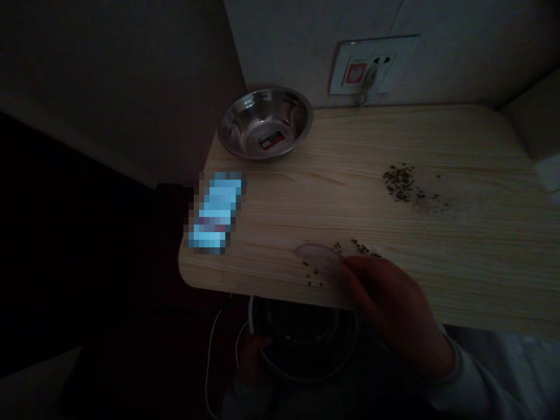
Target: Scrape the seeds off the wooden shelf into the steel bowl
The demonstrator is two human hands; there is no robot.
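Note:
Between the thumb and fingers of my right hand point(391, 303) is a thin, clear plastic disc point(319, 256), perhaps a lid, held low over the tabletop near its front edge. Small dark bits point(365, 248), like seeds, lie beside and around it. Below the table edge my left hand point(256, 350) grips the rim of a dark round bowl point(304, 338), whose inside is too dim to read. A larger scatter of dark bits point(399, 182) lies farther back on the right.
A shiny metal bowl point(266, 125) with a label inside stands at the back left of the wooden table point(280, 204). A lit, blurred phone point(216, 213) lies near the left edge. A wall socket point(371, 67) holds a plug; white cables point(210, 350) hang below.

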